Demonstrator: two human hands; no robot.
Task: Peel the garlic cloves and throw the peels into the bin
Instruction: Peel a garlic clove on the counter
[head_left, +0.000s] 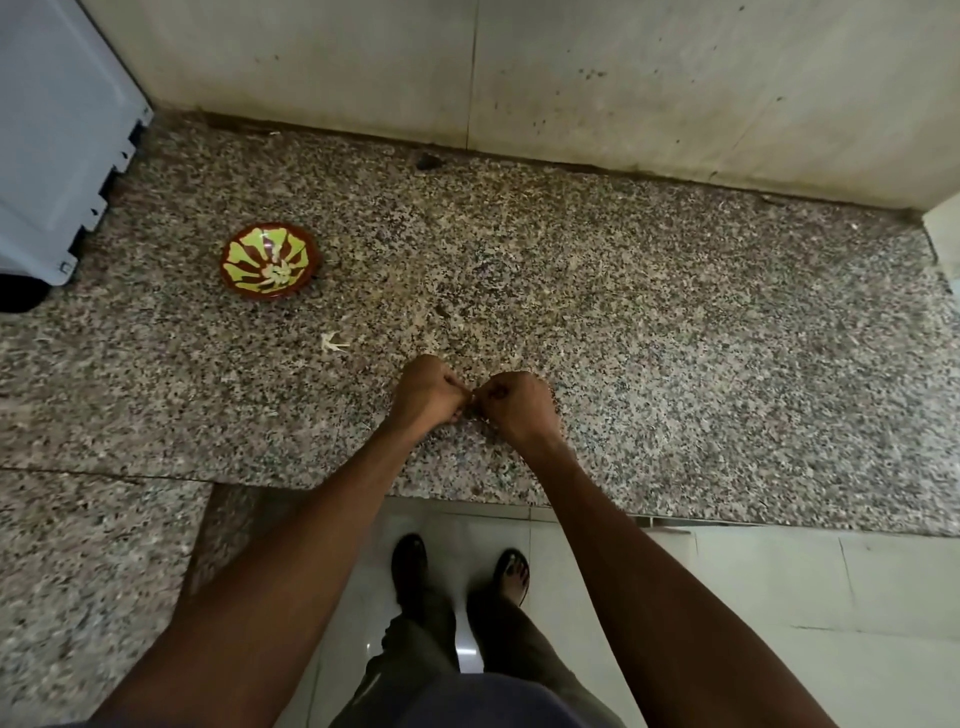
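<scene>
My left hand (428, 392) and my right hand (517, 408) meet above the speckled granite counter (675, 364), fingers curled, thumbs and fingertips touching at a small pale thing between them. It is mostly hidden; it looks like a garlic clove (472, 399). A red bowl with a yellow-green pattern (270, 260) stands at the left of the counter, with pale garlic pieces at its centre. A scrap of white garlic peel (332, 343) lies on the counter between the bowl and my left hand.
A white appliance (57, 130) stands at the far left of the counter, beside a dark round object (21, 293). A stained wall (571, 78) runs along the back. Below the counter's front edge are pale floor tiles (779, 597) and my feet (462, 571).
</scene>
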